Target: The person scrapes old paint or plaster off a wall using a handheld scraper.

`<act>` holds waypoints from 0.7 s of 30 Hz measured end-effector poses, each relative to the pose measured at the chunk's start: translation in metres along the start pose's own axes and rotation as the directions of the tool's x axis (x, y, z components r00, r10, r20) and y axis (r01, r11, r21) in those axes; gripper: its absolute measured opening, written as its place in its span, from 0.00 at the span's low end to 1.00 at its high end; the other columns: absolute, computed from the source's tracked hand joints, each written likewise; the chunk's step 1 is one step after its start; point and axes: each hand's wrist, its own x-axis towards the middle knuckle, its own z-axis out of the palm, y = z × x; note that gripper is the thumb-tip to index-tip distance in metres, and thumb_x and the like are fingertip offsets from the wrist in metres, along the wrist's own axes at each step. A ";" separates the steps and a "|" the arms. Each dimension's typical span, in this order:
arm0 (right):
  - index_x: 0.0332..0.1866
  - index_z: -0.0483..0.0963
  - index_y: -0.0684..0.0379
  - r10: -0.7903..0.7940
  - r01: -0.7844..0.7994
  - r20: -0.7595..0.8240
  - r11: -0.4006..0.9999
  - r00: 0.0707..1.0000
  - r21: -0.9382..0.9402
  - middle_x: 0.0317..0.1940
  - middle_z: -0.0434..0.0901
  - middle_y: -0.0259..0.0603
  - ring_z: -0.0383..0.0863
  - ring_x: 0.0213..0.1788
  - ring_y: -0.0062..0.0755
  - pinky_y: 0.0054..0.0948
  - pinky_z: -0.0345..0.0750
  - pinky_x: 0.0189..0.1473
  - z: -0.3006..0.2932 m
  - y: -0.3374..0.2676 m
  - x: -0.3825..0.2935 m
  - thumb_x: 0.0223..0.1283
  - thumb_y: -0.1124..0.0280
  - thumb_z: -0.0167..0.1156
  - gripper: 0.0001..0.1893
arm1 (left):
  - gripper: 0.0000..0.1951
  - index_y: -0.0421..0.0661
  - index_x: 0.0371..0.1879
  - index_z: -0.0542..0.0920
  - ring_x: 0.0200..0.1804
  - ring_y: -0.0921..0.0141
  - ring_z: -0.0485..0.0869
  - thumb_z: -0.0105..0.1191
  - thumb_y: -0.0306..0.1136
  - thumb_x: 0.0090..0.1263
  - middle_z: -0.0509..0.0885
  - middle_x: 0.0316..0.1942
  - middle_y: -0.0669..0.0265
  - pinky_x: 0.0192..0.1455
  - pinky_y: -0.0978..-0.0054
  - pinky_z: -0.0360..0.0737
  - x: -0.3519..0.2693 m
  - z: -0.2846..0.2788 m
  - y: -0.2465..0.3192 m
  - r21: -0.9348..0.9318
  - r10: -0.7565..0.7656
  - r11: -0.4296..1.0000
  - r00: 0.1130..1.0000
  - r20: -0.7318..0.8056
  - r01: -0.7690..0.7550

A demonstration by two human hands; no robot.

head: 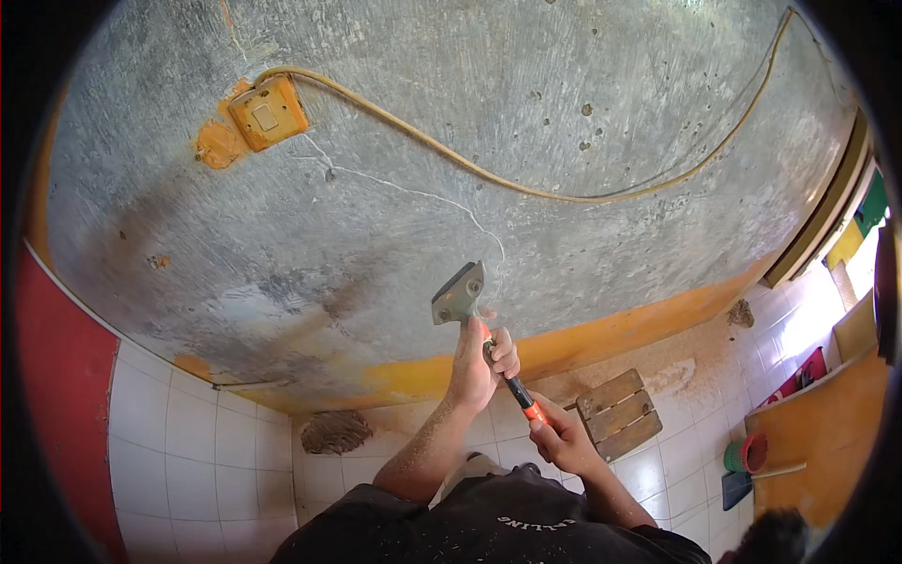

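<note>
Both of my hands grip a long-handled wall scraper with a wide metal head and a red and black handle. My left hand wraps the handle just below the head, thumb up along it. Lower down, my right hand closes around the red end. The scraper's head is at the grey, scuffed wall; whether its blade touches is hard to tell. A thin white crack runs down the wall close to the head. Yellow-orange paint remains along the wall's lower edge. Dust covers my left forearm.
An orange-smeared wall switch has a loose yellowish cable sagging across the wall. On the tiled floor stand a wooden slatted stool and a green-red basket. Dusty debris lies near the left corner. A dark-haired head shows at lower right.
</note>
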 end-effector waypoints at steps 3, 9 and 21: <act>0.73 0.61 0.57 0.041 -0.041 -0.008 0.998 0.999 0.044 0.24 0.65 0.20 0.62 0.23 0.09 0.16 0.60 0.26 -0.005 0.007 -0.006 0.72 0.69 0.52 0.26 | 0.17 0.59 0.53 0.66 0.21 0.78 0.59 0.32 0.55 0.81 0.60 0.20 0.75 0.27 0.75 0.63 0.000 0.003 -0.008 0.008 -0.025 1.000 1.000 0.000 0.025; 0.74 0.59 0.57 0.155 -0.149 -0.055 0.983 0.986 0.104 0.24 0.65 0.20 0.62 0.22 0.09 0.15 0.61 0.26 -0.004 -0.001 -0.015 0.73 0.67 0.52 0.27 | 0.16 0.59 0.52 0.66 0.21 0.78 0.59 0.33 0.55 0.81 0.60 0.21 0.75 0.28 0.75 0.64 0.006 0.001 -0.021 -0.020 -0.106 0.994 0.994 -0.007 0.106; 0.75 0.57 0.57 0.065 -0.059 -0.106 0.996 0.992 0.063 0.21 0.67 0.28 0.65 0.16 0.14 0.16 0.63 0.19 -0.092 0.011 -0.049 0.75 0.66 0.48 0.26 | 0.14 0.58 0.51 0.65 0.21 0.78 0.61 0.33 0.52 0.82 0.62 0.22 0.74 0.28 0.75 0.65 0.035 0.067 -0.098 0.046 -0.155 0.987 0.988 -0.005 0.155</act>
